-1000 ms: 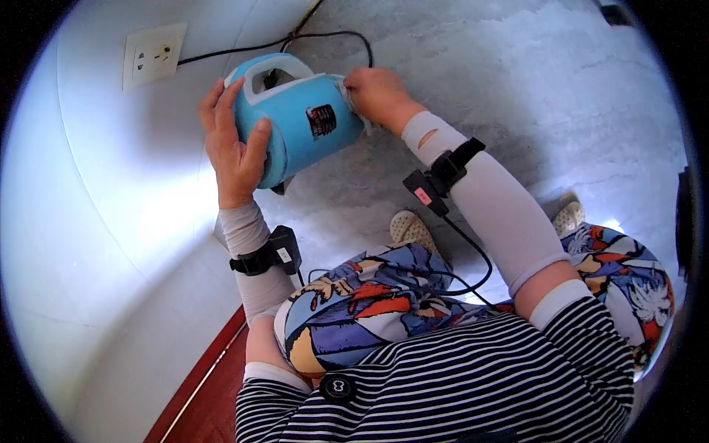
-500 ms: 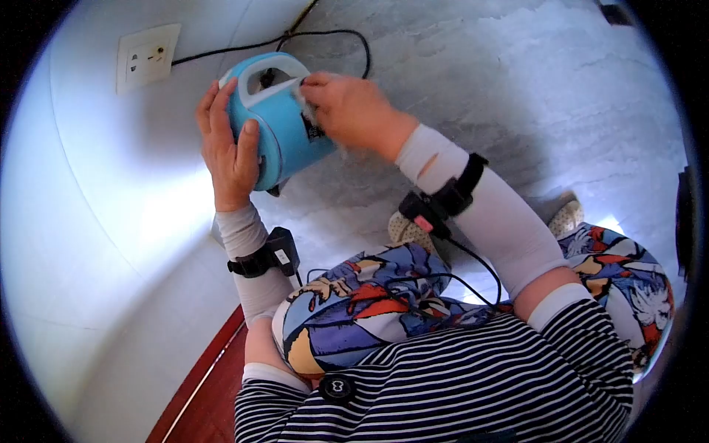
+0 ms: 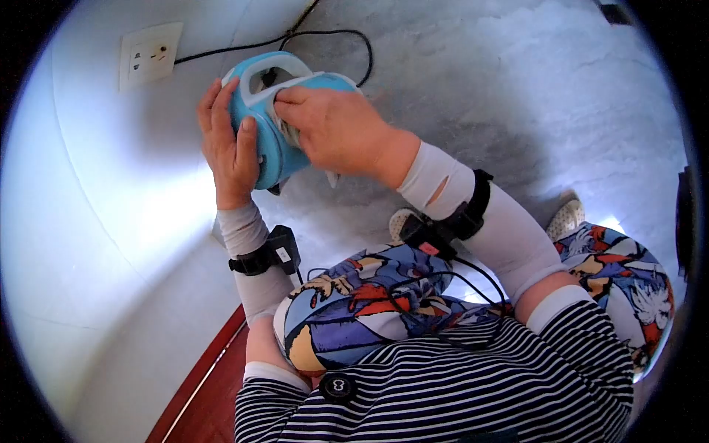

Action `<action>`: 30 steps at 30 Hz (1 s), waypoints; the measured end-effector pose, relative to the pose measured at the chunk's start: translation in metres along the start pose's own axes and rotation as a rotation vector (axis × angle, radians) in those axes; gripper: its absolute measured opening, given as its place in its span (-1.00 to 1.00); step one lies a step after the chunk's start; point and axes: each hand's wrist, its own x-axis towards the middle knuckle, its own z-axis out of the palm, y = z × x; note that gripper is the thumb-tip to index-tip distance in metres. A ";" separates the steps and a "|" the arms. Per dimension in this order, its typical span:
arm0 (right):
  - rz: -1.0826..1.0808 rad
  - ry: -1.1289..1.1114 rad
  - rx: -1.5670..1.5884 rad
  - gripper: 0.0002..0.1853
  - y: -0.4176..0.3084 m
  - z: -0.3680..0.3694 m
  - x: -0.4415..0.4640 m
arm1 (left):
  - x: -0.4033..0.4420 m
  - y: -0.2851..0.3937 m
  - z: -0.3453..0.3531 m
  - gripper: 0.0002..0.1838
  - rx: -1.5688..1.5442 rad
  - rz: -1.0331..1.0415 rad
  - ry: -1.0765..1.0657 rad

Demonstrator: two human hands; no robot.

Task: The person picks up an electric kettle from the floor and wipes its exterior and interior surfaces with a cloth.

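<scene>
A light-blue rounded appliance (image 3: 270,159) with a white loop handle (image 3: 289,65) is held tilted near the wall; its exact kind is not clear. My left hand (image 3: 230,151) grips its left end, thumb on the near side and fingers over the top. My right hand (image 3: 336,133) is closed on a thin greyish-white cloth (image 3: 286,131), pressed against the upper side of the body beside the handle. A loose corner of the cloth hangs below the palm. Most of the cloth and the appliance's right part are hidden behind my right hand.
A wall socket (image 3: 150,55) at the upper left has a black cable (image 3: 229,51) plugged in, looping behind the appliance. The white wall (image 3: 96,184) stands close on the left. Grey marbled floor (image 3: 473,96) lies beyond; a red strip (image 3: 198,384) runs at lower left.
My right hand has moved left with the cloth along the appliance, from its right part toward the middle by the handle. My left hand has stayed in place.
</scene>
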 end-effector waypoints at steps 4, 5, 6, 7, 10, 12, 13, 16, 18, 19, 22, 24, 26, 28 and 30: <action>0.007 0.017 -0.056 -0.62 0.031 0.008 0.016 | 0.002 0.006 -0.001 -0.43 0.027 0.020 0.016; 0.016 0.015 -0.121 -0.64 0.035 0.010 0.018 | 0.000 0.009 -0.002 -0.42 0.010 -0.008 0.014; 0.016 0.014 -0.120 -0.64 0.036 0.013 0.017 | 0.000 0.007 -0.001 -0.42 0.011 -0.009 0.014; -0.006 0.024 -0.151 -0.63 0.037 0.014 0.015 | 0.001 0.005 -0.001 -0.43 0.016 0.016 0.014; -0.007 0.024 -0.137 -0.62 0.020 0.003 -0.002 | 0.004 0.002 0.001 -0.45 0.004 0.035 0.012; 0.020 0.001 -0.077 -0.63 0.000 0.005 -0.021 | 0.000 0.000 0.004 -0.46 -0.010 0.013 -0.002; -0.014 0.082 -0.056 -0.66 -0.010 0.008 -0.029 | 0.000 0.004 0.001 -0.47 -0.008 0.005 -0.004; -0.048 0.153 -0.043 -0.71 -0.012 0.009 -0.025 | 0.000 0.000 0.001 -0.47 -0.010 0.011 0.003; -0.046 0.160 -0.042 -0.72 -0.012 0.006 -0.014 | 0.001 0.002 -0.001 -0.47 -0.007 0.037 0.001; -0.051 0.142 -0.031 -0.72 -0.010 0.005 -0.004 | 0.001 0.003 -0.002 -0.47 -0.003 0.041 -0.006; -0.067 0.080 -0.061 -0.71 -0.013 -0.005 0.011 | 0.003 0.009 -0.008 -0.48 0.008 0.045 -0.008; -0.065 0.027 -0.103 -0.70 -0.007 -0.007 0.015 | 0.003 0.012 -0.008 -0.48 0.003 0.036 -0.010; -0.061 0.011 -0.105 -0.66 0.011 0.001 0.018 | 0.001 0.014 -0.007 -0.48 -0.018 -0.006 -0.009; 0.047 -0.056 -0.139 -0.65 0.041 0.008 0.017 | 0.002 0.012 -0.006 -0.47 -0.021 0.006 -0.011; 0.191 -0.154 -0.166 -0.61 0.076 0.011 0.019 | 0.006 0.013 -0.006 -0.47 -0.024 0.030 0.003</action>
